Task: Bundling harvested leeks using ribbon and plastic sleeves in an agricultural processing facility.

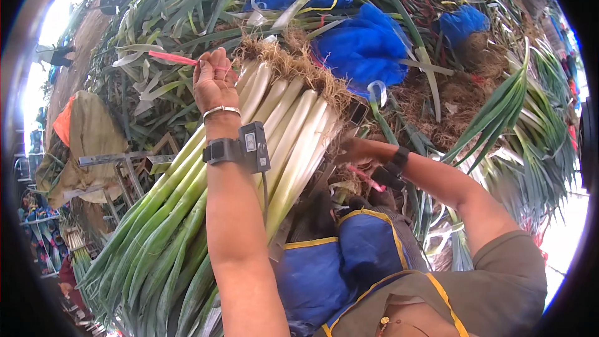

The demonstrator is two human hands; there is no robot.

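The left hand point(214, 81) is pinched shut on a pink band point(171, 57) pulled taut above the leek bundle point(274, 131), seemingly to bind it; under the bundle's root end, the right hand point(362, 150) clamps the band's other end point(368, 178).

Smooth, waxy white stalks on the leek bundle point(274, 143), tipped with dry, rough, fibrous roots point(293, 62) at the far end. Glossy pink plastic strip point(171, 57) pinched in the left hand point(213, 84), with a shiny metal bangle point(221, 111) at its wrist. Soft blue mesh netting point(365, 47) far right; matt blue cloth apron point(349, 256) near.
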